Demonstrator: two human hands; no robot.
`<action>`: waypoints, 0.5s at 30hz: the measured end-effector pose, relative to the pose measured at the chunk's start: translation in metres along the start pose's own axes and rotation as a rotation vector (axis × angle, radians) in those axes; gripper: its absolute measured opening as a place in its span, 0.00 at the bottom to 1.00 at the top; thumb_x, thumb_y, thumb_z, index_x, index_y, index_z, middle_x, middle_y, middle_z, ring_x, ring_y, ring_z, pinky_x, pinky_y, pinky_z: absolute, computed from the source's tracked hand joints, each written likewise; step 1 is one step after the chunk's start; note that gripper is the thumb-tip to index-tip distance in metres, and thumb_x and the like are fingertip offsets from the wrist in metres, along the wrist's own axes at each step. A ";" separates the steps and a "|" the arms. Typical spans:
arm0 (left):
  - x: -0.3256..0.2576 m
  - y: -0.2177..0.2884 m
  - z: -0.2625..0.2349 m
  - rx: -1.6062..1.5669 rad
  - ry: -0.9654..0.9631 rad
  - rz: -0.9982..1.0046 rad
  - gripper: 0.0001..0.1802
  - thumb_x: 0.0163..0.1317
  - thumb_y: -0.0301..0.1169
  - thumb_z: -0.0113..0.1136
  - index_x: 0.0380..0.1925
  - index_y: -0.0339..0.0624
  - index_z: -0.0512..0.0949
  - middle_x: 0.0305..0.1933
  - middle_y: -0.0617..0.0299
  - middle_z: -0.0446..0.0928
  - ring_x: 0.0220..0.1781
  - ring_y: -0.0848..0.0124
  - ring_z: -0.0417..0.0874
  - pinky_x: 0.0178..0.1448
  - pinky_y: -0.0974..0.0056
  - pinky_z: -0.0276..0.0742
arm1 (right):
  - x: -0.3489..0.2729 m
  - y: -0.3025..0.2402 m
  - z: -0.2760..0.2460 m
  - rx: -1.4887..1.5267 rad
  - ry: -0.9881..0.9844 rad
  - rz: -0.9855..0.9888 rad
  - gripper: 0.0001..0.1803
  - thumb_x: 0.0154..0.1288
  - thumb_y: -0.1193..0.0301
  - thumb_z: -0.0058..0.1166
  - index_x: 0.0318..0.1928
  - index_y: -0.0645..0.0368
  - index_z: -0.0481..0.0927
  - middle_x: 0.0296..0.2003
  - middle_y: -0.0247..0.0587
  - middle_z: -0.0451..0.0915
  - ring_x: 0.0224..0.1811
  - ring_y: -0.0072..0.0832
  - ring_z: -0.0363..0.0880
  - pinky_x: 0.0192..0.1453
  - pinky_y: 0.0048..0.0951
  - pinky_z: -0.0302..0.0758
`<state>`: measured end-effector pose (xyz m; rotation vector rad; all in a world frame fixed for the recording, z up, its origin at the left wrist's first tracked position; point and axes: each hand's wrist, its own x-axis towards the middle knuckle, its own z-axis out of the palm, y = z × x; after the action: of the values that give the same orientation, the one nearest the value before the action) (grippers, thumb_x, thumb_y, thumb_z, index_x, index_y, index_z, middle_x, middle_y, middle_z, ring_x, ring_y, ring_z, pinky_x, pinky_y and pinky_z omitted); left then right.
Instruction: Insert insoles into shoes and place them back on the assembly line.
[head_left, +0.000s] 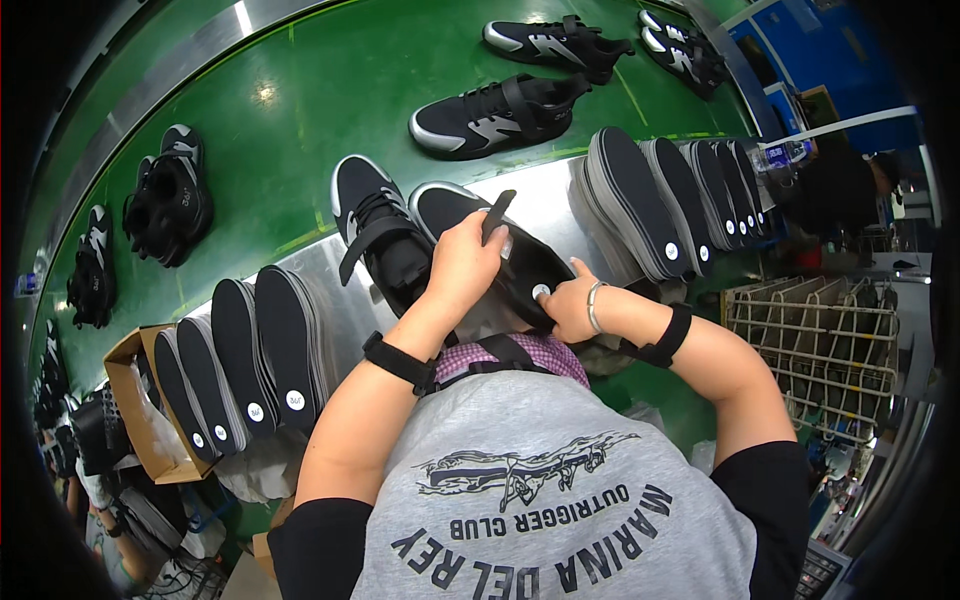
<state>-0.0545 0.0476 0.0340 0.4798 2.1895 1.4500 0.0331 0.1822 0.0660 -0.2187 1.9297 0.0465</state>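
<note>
Shoes number two at the hands: one (380, 235) lies on the steel ledge (545, 195) with its strap loose, and a second (500, 255) is gripped beside it, touching it. Three more single shoes (495, 115) rest on the green belt (330, 90) beyond, well apart, and two bundled pairs (165, 195) sit at its left edge. Insoles stand in two rows: about four at the left (265, 350) over a carton (135, 400), about five at the right (635, 200). Between the rows the ledge leaves room only for the two shoes; the belt past them lies open. Left hand (465, 265) curls over the held shoe's collar, fingers closed on its tongue (497, 213), wrist bent forward. Right hand (570, 300) presses an insole (535, 275) into the heel, thumb out, fingers tucked under the shoe. A wire rack (810, 340) stands to the right.
</note>
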 end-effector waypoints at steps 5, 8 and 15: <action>0.001 -0.012 -0.003 -0.025 -0.084 -0.009 0.12 0.55 0.31 0.52 0.33 0.31 0.72 0.28 0.56 0.76 0.32 0.71 0.75 0.39 0.68 0.68 | 0.005 0.013 -0.001 0.580 0.362 -0.218 0.29 0.56 0.58 0.46 0.53 0.67 0.64 0.41 0.49 0.76 0.48 0.35 0.73 0.61 0.47 0.51; 0.002 -0.015 -0.001 -0.174 -0.220 -0.105 0.11 0.55 0.30 0.51 0.35 0.32 0.72 0.29 0.62 0.75 0.33 0.76 0.72 0.40 0.71 0.67 | 0.038 0.016 0.011 1.539 0.452 -0.320 0.15 0.55 0.64 0.49 0.36 0.62 0.76 0.29 0.42 0.76 0.32 0.23 0.73 0.36 0.24 0.70; 0.004 -0.006 -0.007 -0.159 -0.225 -0.070 0.11 0.55 0.29 0.52 0.35 0.34 0.72 0.28 0.63 0.74 0.31 0.77 0.71 0.38 0.72 0.66 | 0.025 0.014 0.007 1.812 0.554 -0.380 0.10 0.54 0.67 0.51 0.28 0.62 0.76 0.19 0.37 0.73 0.27 0.24 0.72 0.37 0.25 0.68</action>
<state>-0.0616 0.0424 0.0304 0.4807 1.8817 1.4442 0.0283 0.1938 0.0389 0.6841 1.6732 -2.0518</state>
